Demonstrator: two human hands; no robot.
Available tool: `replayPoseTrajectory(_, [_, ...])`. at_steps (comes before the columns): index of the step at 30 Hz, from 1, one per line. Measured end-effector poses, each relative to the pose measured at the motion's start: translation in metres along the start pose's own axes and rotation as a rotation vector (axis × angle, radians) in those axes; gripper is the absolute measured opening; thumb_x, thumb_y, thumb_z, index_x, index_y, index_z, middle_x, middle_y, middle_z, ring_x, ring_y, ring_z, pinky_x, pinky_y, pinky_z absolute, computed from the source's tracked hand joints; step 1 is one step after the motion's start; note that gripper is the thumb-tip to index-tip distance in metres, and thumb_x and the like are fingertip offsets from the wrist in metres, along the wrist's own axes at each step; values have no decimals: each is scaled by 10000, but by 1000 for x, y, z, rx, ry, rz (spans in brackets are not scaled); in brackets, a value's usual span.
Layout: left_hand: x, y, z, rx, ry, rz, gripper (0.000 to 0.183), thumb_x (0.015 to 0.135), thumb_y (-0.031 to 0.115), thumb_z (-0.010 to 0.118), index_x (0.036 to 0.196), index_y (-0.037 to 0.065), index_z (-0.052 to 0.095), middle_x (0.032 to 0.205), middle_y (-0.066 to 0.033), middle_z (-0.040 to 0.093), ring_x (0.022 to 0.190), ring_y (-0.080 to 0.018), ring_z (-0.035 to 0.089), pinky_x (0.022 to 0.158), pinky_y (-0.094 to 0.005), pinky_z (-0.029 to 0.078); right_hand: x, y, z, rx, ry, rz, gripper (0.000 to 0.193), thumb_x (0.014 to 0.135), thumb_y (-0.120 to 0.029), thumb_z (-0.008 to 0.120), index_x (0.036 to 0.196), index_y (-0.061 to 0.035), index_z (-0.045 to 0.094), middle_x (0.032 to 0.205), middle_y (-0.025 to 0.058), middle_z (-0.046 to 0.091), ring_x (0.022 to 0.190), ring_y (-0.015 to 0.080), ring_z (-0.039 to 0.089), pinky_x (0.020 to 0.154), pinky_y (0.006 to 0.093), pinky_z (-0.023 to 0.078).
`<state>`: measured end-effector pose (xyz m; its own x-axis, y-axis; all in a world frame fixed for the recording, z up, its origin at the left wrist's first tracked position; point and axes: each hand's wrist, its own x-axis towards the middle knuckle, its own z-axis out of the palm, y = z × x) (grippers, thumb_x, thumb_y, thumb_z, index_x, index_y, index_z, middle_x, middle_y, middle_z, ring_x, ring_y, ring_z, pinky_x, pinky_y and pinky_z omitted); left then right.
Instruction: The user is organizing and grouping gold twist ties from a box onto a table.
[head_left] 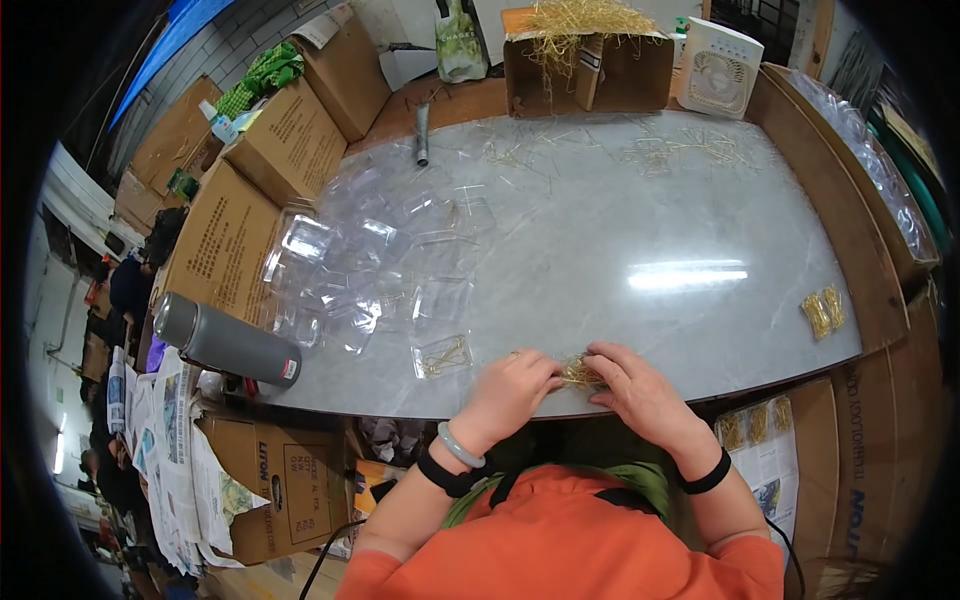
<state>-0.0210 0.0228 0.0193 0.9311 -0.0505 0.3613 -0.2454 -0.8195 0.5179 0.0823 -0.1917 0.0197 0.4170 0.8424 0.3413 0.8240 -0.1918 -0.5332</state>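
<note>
At the table's near edge, a small bundle of thin gold wire pieces [579, 373] sits between my two hands. My left hand [512, 392] pinches the bundle's left side, a grey bangle and a black band on that wrist. On the other side, the fingers of my right hand [640, 396] close around the bundle, partly hiding it. Left of my hands lies a clear plastic tray [443, 357] with a few gold wire pieces in it. Many more clear plastic trays [375, 240] are scattered over the table's left part. Gold wire bundles [823, 312] rest near the right edge.
Loose gold wires [690, 150] lie along the far side, below an open cardboard box [640, 85] topped with a wire heap. A white fan [720, 68] stands beside it. A grey bottle [235, 345] lies at the left edge. Cardboard boxes [225, 235] border the left side.
</note>
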Motion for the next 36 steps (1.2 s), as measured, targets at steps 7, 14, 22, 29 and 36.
replayPoseTrajectory(7, [-1, 13, 9, -153, 115, -268, 267, 915, 62, 658, 1173, -5, 633, 1122, -217, 658, 1057, -380, 633, 898, -432, 507, -3, 6, 5, -76, 67, -42, 502, 817, -92, 760, 1250, -27, 514, 1315, 170, 555, 1210, 386, 564, 1006, 452, 495])
replayPoseTrajectory(14, [-28, 30, 17, 177, -135, -144, 678, 979, 154, 581, 1500, -137, 259, 1525, -341, 336, 1445, -484, 302, 1182, -592, 225, -3, 4, 9, -100, 109, -63, 539, 823, -78, 749, 1292, -3, 492, 1311, 184, 548, 1231, 405, 545, 1045, 470, 474])
replayPoseTrajectory(22, [-18, 38, 40, 83, -81, -62, 872, 916, 201, 702, 1530, -131, 178, 1564, -373, 228, 1484, -527, 197, 1203, -604, 199, -1, 2, 9, -157, 20, -68, 619, 837, -98, 738, 1369, 23, 445, 1375, 199, 505, 1274, 411, 513, 1090, 475, 443])
replayPoseTrajectory(29, [13, 12, 27, -132, -179, 40, 961, 837, 225, 790, 1561, -42, 217, 1609, -245, 256, 1505, -461, 202, 1221, -545, 234, -3, 2, -25, 16, 34, 55, 736, 768, -202, 818, 1395, -23, 477, 1401, 179, 522, 1294, 392, 510, 1087, 448, 440])
replayPoseTrajectory(36, [18, 23, 39, -48, -162, 93, 584, 897, 122, 696, 1404, -47, 462, 1378, -216, 468, 1364, -446, 419, 1165, -512, 352, -22, 13, -10, 11, 64, 161, 679, 833, -92, 762, 1425, 2, 445, 1449, 206, 485, 1301, 419, 493, 1075, 475, 443])
